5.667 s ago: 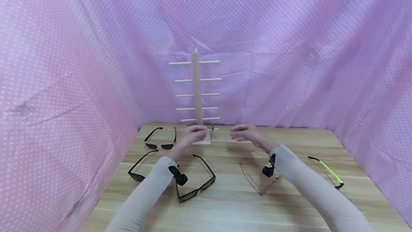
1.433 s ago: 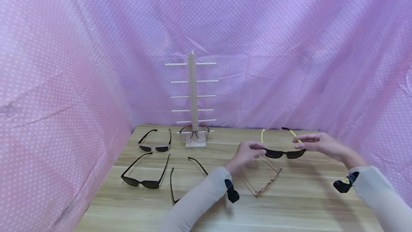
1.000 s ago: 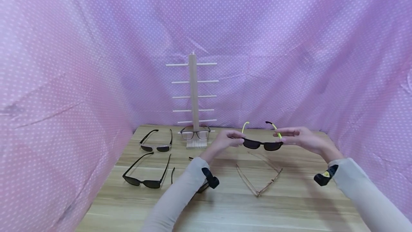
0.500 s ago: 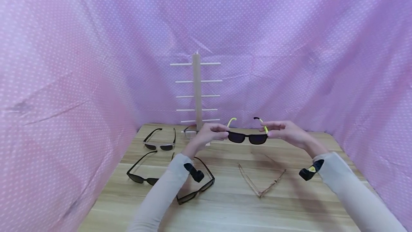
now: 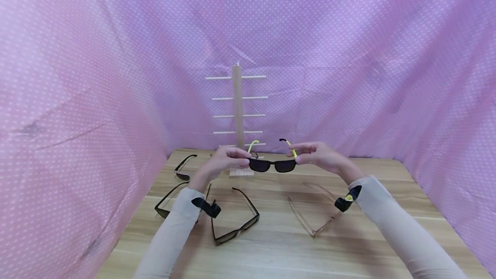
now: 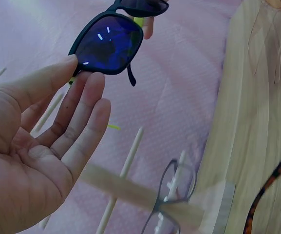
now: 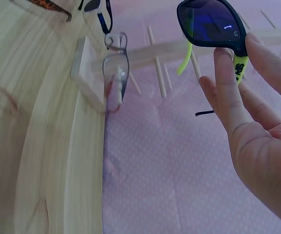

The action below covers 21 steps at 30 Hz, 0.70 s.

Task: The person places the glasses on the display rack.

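Observation:
Black sunglasses (image 5: 284, 166) with yellow-green temples are held up between both hands, lenses toward me and temples pointing away. My left hand (image 5: 222, 165) pinches the left corner of the frame with thumb and fingers. At the other corner my right hand (image 5: 319, 156) pinches the hinge and temple; the right wrist view shows its thumb on the frame and fingers under the lens (image 7: 211, 22). Just behind stands a wooden rack (image 5: 237, 106) with pale crossbars. Eyeglasses (image 6: 174, 200) hang on its lowest bar, mostly hidden behind the left hand in the head view.
On the wooden table (image 5: 279, 253), dark sunglasses (image 5: 236, 234) lie front centre and clear pinkish glasses (image 5: 314, 230) lie to the right. Two more pairs, including sunglasses (image 5: 183, 176) at the back left, are partly covered by the left arm. Dotted pink cloth (image 5: 329, 76) surrounds the table.
Both hands have picked up the yellow-templed sunglasses from the right side, raised them and carried them left to the front of the rack. The other glasses stay where they were.

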Each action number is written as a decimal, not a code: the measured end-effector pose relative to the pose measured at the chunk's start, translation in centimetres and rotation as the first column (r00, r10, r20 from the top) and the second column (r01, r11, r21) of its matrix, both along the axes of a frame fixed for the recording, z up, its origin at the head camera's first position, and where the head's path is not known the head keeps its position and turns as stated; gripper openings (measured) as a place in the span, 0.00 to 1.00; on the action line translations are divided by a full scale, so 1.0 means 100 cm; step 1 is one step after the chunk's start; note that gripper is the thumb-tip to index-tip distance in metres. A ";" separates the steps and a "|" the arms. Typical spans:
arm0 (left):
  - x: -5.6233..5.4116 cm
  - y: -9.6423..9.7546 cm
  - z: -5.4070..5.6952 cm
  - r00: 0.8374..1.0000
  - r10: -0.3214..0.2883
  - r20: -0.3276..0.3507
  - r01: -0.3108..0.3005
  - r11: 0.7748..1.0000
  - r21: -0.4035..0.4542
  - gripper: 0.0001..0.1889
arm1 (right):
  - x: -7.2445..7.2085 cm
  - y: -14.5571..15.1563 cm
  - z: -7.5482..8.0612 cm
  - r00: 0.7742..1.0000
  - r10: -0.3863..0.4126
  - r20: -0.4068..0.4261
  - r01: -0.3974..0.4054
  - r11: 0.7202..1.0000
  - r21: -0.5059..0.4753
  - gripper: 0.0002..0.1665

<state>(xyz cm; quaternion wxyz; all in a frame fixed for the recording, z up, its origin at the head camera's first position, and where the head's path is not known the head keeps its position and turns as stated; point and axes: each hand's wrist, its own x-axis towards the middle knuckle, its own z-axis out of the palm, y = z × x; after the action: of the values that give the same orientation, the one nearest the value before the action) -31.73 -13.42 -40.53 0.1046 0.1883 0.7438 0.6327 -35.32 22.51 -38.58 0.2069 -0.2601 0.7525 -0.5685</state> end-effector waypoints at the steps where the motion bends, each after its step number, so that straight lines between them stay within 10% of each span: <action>1: 0.001 -0.005 0.000 1.000 -0.002 -0.002 0.002 1.000 -0.010 0.16 | -0.001 -0.005 -0.001 1.000 0.012 0.001 -0.012 1.000 -0.008 0.33; 21: 0.013 -0.068 -0.005 0.995 0.087 0.039 -0.082 0.992 -0.097 0.17 | -0.007 -0.067 -0.013 0.990 0.121 0.076 -0.114 0.989 -0.095 0.30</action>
<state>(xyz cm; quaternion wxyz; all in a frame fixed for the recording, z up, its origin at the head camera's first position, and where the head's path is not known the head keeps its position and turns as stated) -30.40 -20.24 -41.03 0.1026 0.1378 0.7781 0.6042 -36.06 15.78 -39.90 0.2588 -0.2894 0.7004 -0.5989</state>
